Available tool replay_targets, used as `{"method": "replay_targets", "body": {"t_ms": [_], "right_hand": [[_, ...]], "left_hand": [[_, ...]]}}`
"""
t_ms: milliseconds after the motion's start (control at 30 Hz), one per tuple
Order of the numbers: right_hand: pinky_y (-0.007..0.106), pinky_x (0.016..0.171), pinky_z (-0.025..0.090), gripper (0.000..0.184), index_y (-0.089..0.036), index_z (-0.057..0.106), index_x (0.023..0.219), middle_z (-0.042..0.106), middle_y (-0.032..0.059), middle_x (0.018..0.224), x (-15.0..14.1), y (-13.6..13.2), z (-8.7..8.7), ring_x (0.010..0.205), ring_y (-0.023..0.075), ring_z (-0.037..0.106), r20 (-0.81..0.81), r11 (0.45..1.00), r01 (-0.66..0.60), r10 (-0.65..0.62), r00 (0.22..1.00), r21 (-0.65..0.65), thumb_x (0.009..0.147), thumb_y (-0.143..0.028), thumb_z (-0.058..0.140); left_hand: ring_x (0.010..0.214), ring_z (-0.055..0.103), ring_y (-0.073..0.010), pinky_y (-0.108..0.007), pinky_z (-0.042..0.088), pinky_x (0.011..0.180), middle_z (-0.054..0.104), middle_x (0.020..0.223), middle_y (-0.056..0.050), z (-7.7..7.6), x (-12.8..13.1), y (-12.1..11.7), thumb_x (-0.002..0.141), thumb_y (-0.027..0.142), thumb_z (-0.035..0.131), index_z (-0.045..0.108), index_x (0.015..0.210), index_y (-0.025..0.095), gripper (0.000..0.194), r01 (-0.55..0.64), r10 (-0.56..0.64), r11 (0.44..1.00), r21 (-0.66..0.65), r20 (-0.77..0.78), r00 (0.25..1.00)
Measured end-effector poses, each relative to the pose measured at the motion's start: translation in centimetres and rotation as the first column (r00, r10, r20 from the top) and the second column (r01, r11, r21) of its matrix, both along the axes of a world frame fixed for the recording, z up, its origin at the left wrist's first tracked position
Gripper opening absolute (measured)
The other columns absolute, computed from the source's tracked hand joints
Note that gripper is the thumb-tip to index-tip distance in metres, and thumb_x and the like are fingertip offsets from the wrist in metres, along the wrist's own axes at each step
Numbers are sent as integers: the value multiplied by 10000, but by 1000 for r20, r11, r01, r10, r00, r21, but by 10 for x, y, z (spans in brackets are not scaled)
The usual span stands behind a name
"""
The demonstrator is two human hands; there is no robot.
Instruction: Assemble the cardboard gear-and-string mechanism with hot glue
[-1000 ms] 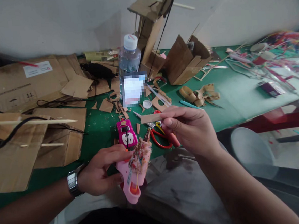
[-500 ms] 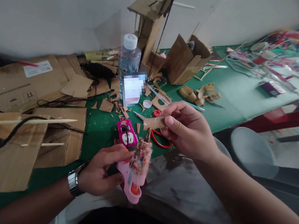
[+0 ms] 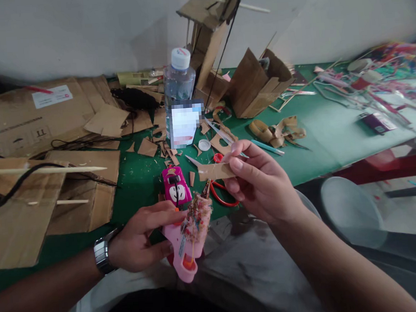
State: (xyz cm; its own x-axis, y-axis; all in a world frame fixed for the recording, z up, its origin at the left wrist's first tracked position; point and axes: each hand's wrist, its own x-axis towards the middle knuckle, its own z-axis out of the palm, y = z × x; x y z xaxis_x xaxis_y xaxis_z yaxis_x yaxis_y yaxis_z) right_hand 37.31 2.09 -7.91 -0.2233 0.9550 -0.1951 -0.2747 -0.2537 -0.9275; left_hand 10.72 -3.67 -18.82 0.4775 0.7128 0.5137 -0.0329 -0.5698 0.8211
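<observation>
My left hand (image 3: pixel 145 236) is wrapped round a pink hot glue gun (image 3: pixel 188 238), its body crusted with glue and coloured bits. Its metal nozzle points up and away, close against the lower edge of a small cardboard strip (image 3: pixel 213 171). Between thumb and fingers, my right hand (image 3: pixel 263 180) pinches the right end of that strip. Whether nozzle and strip touch, I cannot tell. Just beyond the gun lies a magenta power socket (image 3: pixel 176 186) with a black plug in it. Red-handled scissors (image 3: pixel 222 197) lie under the strip, partly hidden.
A water bottle (image 3: pixel 179 82) stands behind the cardboard scraps (image 3: pixel 148 147). At the left are cardboard pieces with wooden skewers (image 3: pixel 48 170). Farther back rise a cardboard tower (image 3: pixel 209 46) and an open cardboard box (image 3: pixel 253 86). Grey stools (image 3: pixel 350 212) stand at the right.
My right hand and the cardboard strip have shifted very slightly, and the strip is turned a little. The glue gun stays almost in place in my left hand.
</observation>
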Motion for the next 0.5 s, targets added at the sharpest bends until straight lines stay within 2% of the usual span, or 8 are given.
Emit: {"method": "replay_targets", "body": {"t_ms": [233, 333, 500], "right_hand": [[138, 354, 336, 422, -251, 572, 915, 531, -88, 685, -1, 1, -2, 474, 56, 497, -52, 999, 33, -35, 998, -35, 783, -384, 950], [140, 353, 323, 423, -251, 576, 917, 528, -90, 680, -1, 0, -2, 467, 54, 482, -61, 999, 28, -30, 998, -41, 779, -371, 958], [159, 383, 333, 441, -261, 566, 924, 471, -97, 658, 6, 6, 0, 491, 65, 468, -40, 997, 74, -74, 996, -8, 784, -407, 957]], "left_hand": [[1105, 764, -221, -289, 618, 964, 787, 1247, -108, -2, 1, -1, 972, 363, 781, 610, 1573, 329, 625, -11, 11, 999, -30, 5, 1000], [1018, 761, -185, -241, 617, 888, 775, 1192, -94, -1, 2, -1, 984, 361, 766, 601, 1581, 330, 620, 17, -15, 999, -52, 29, 999], [977, 745, -197, -266, 615, 845, 768, 1109, -94, 5, 5, 3, 1012, 378, 731, 590, 1584, 319, 592, 40, -39, 999, -29, 19, 999]]}}
